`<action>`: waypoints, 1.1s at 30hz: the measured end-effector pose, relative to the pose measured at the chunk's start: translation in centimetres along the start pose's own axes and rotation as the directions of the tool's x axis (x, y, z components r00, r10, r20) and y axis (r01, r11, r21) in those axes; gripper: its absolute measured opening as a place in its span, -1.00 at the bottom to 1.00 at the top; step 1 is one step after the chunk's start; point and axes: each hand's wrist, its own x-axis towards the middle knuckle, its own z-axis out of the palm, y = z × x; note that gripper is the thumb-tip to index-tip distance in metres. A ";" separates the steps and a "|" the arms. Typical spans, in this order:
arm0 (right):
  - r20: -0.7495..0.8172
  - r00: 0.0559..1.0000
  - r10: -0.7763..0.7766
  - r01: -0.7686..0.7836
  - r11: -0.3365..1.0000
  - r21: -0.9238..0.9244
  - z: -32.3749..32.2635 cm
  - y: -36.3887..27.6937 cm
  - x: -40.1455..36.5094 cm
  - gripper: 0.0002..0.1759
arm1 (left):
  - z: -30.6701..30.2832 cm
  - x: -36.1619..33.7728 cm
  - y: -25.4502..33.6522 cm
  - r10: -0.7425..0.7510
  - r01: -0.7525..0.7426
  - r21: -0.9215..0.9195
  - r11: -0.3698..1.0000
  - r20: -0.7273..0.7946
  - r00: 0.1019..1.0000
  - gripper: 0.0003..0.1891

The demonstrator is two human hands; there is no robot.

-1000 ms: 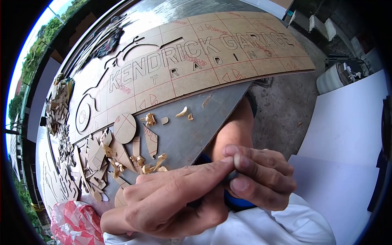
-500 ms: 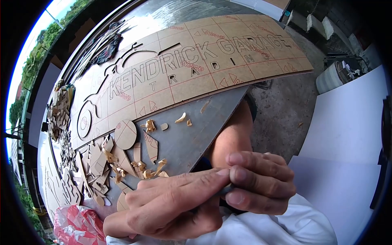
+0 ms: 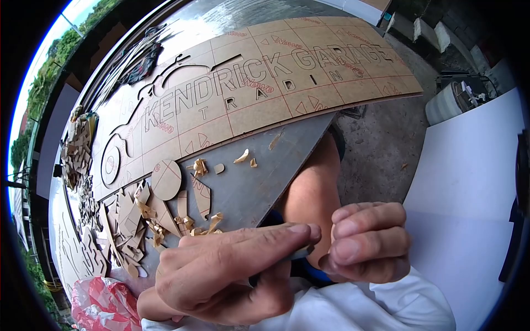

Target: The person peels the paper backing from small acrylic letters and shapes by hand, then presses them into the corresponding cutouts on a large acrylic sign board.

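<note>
My left hand [image 3: 226, 270] is in the lower middle, over my lap, its thumb and fingers pinched on a small flat piece [image 3: 301, 254] with a pale grey edge. Most of that piece is hidden by the fingers. Just to the right, a small gap away, is my right hand [image 3: 372, 243], with its fingers curled in together. Whether anything is between its fingertips does not show. Beyond the hands lies a brown paper-covered sign board [image 3: 215, 124] with cut-out letters reading KENDRICK GARAGE TRADING and a motorcycle outline.
Loose cut-outs [image 3: 124, 220] and peeled paper scraps [image 3: 199, 166] lie on the grey table [image 3: 237, 187], near a paper-covered disc [image 3: 167, 179]. A red and white plastic bag [image 3: 102, 306] sits at lower left. White sheets [image 3: 464, 182] stand on the right, by a bucket-like container [image 3: 444, 107].
My hands were touching at the fingertips and have come apart. The right hand has moved slightly right, and the edge of the piece in my left hand shows more.
</note>
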 end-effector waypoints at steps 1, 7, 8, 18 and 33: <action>0.008 1.000 0.014 -0.014 1.000 -0.019 -0.2 -0.2 0.1 -0.88 | -0.1 -0.4 0.1 -0.058 0.057 0.024 0.998 0.044 0.997 -0.79; 0.066 0.998 0.012 -0.012 1.000 0.008 -1.2 -0.5 -0.3 -0.82 | -0.7 -0.2 0.1 -0.021 0.020 0.010 1.000 0.138 0.990 -0.77; 0.217 0.976 0.029 -0.025 0.999 -0.022 -1.6 -0.8 -0.4 -0.77 | -0.8 -0.2 0.1 -0.007 0.005 0.013 1.000 0.159 0.987 -0.77; 0.167 0.984 0.061 -0.042 0.992 -0.120 -1.8 -1.9 -0.4 -0.65 | -1.3 -0.4 -0.7 0.034 -0.015 -0.097 0.995 0.208 0.978 -0.74; 0.433 0.860 0.269 -0.232 0.963 -0.139 -3.0 -0.6 2.3 -0.75 | -0.7 0.6 -0.4 -0.014 0.027 -0.078 0.997 0.164 0.986 -0.80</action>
